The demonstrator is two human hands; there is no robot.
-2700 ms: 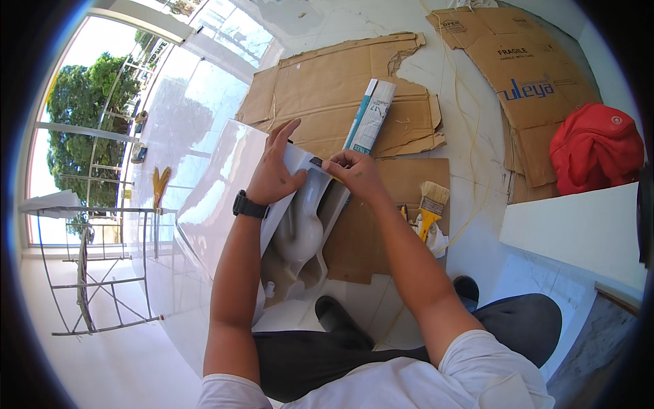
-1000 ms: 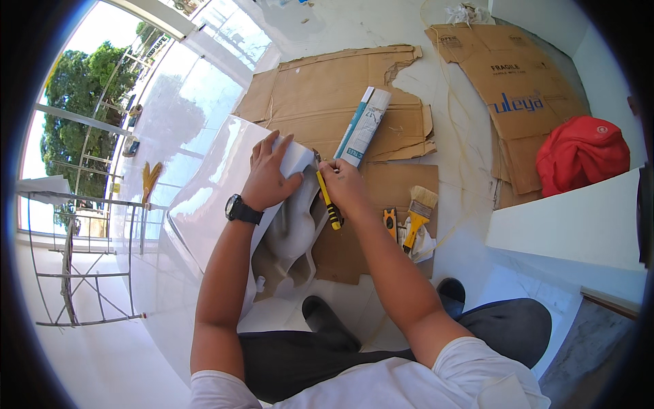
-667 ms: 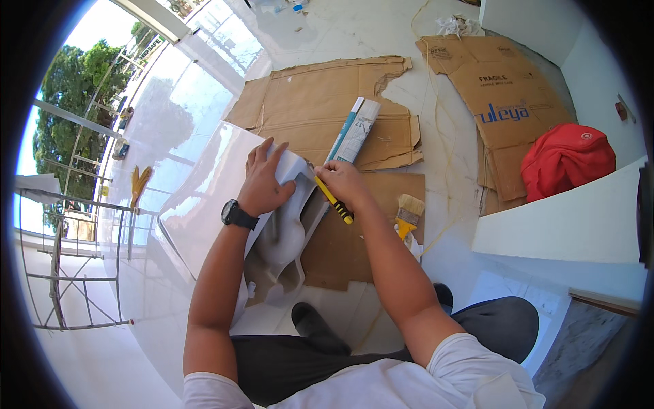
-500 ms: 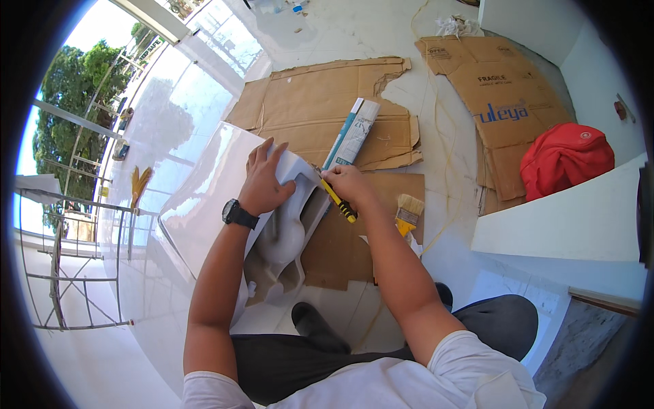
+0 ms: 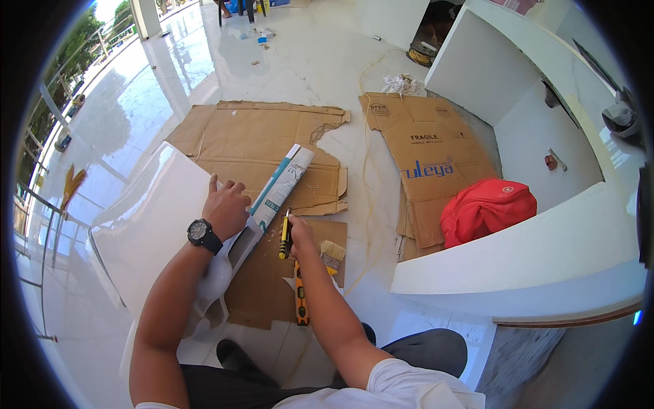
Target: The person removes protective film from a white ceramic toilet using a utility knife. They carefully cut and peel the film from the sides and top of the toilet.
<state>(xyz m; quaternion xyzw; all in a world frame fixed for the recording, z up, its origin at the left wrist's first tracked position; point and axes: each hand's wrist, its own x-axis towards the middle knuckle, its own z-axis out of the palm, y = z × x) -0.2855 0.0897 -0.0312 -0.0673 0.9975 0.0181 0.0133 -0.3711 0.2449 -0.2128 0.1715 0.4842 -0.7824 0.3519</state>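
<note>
A glossy white ceramic fixture [image 5: 153, 211], apparently a toilet lying on its side, rests on cardboard to the left. My left hand [image 5: 229, 213] lies over its right-hand edge, fingers stretched and slightly bent. My right hand [image 5: 301, 237] grips a yellow-and-black utility knife [image 5: 284, 240], tip pointing away from me, just right of the ceramic edge. Beyond the hands lies a long white-and-teal carton [image 5: 283, 183]. Beside my right forearm are a wide paintbrush [image 5: 332, 253] and an orange spirit level [image 5: 300, 300], partly covered by the arm.
Flattened cardboard [image 5: 262, 133] covers tiles ahead. Another cardboard sheet [image 5: 436, 146] lies to the right, with a red cloth bag [image 5: 487, 210] on it. A curved white low wall [image 5: 477, 262] bounds the right side. A yellow cord [image 5: 368, 163] runs along the floor.
The view has swung right, so the scene sits further left. The knife has come away from the ceramic edge and stands more upright. My left hand stays on the fixture.
</note>
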